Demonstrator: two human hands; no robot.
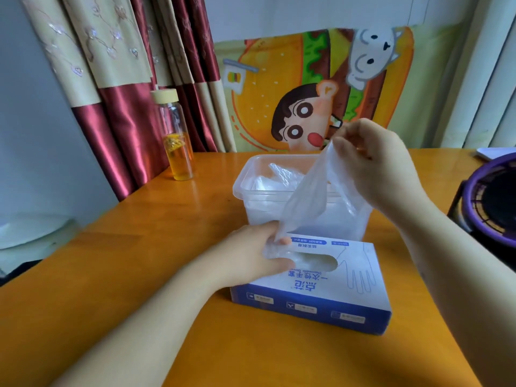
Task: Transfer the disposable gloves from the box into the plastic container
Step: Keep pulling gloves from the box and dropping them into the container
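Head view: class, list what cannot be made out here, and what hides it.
Gloves left in the box: head view, its top and the left hand cover them.
Far right corner of the plastic container: behind the glove and right hand.
Rest of the purple basket: cut off by the right edge.

Your left hand [259, 252] is reaching forward and low, fingers curling around a thin clear plastic glove [307, 199]; your right hand [374, 163] is pinching its upper end, raised higher.

Fingertips of the left hand [248, 255] blur behind the glove [307, 196] (purple basket [469, 213] cropped).
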